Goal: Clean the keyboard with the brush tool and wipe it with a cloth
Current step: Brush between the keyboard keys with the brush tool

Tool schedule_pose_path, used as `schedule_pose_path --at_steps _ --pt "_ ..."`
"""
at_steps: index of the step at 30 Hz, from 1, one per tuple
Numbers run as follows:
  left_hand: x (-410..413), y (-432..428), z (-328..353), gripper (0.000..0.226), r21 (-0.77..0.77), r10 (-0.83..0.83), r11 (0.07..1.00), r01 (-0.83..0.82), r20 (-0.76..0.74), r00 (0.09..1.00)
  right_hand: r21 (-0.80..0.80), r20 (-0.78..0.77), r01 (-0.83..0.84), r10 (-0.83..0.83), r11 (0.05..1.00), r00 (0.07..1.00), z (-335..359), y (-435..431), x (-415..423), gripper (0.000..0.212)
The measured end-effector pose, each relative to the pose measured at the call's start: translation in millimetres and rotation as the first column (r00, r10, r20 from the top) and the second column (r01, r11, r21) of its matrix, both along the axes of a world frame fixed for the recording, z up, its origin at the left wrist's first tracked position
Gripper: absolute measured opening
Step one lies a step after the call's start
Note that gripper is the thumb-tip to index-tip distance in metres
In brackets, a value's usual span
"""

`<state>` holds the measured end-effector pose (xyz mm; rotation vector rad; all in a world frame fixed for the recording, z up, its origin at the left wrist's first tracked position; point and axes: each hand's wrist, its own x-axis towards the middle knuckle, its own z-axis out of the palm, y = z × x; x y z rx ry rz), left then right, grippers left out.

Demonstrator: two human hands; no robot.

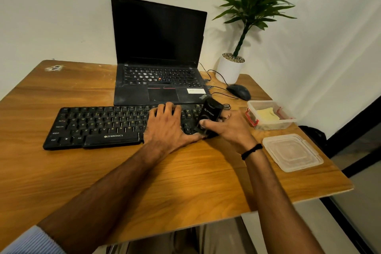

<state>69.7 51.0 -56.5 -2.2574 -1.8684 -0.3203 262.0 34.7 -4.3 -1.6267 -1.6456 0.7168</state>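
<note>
A black Zebronics keyboard (99,126) lies flat on the wooden table (185,171), in front of an open laptop. My left hand (167,123) rests palm down on the keyboard's right half, fingers spread over the keys. My right hand (231,128) grips a black brush tool (210,117) and holds it tilted over the keyboard's right end; its bristles are hidden. A pale yellow cloth (267,114) lies inside an open plastic box at the right.
A black laptop (158,55) stands open behind the keyboard. A wired mouse (239,92) and a potted plant (231,68) sit at the back right. The clear box (274,123) and its loose lid (292,152) lie near the table's right edge.
</note>
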Motion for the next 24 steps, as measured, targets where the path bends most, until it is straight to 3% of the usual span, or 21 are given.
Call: schedule_pose_path --at_steps 3,4,7,8,11,15,19,24 --pt "0.7 -0.6 -0.4 0.126 0.003 0.000 1.000 0.000 0.007 1.000 0.172 0.020 0.302 -0.309 0.938 0.951 -2.7 2.2 -0.9 0.022" --pt "0.8 -0.8 -0.3 0.126 0.005 -0.001 1.000 0.001 0.010 1.000 0.194 0.020 0.317 -0.327 0.928 0.945 -4.5 1.8 0.5 0.022" --pt "-0.4 0.3 -0.1 0.127 0.005 0.000 1.000 0.000 0.011 1.000 0.063 -0.003 0.098 -0.098 0.993 0.995 -6.6 -3.4 -1.1 0.028" --pt "-0.2 -0.1 0.0 0.127 0.002 0.000 1.000 0.000 0.009 1.000 0.057 0.007 0.092 -0.093 0.994 0.996 -5.1 -4.9 -1.3 0.029" --pt "0.7 -1.2 -0.7 0.126 0.013 -0.006 1.000 0.006 0.009 1.000 0.140 0.027 0.275 -0.282 0.951 0.959 -1.2 -2.9 2.0 0.023" --pt "-0.6 -0.6 0.2 0.129 0.014 -0.008 1.000 0.008 0.009 1.000 -0.016 -0.003 0.029 -0.029 0.999 1.000 0.1 -7.8 -2.0 0.030" --pt "-0.9 -1.5 0.4 0.128 0.010 -0.001 1.000 0.001 0.007 1.000 0.114 -0.056 0.330 -0.326 0.937 0.944 0.9 -3.6 -4.3 0.018" --pt "0.0 -1.2 0.9 0.128 0.000 0.003 1.000 -0.003 0.008 1.000 -0.040 -0.359 0.278 -0.274 0.960 0.892 2.0 -7.8 -9.9 0.025"
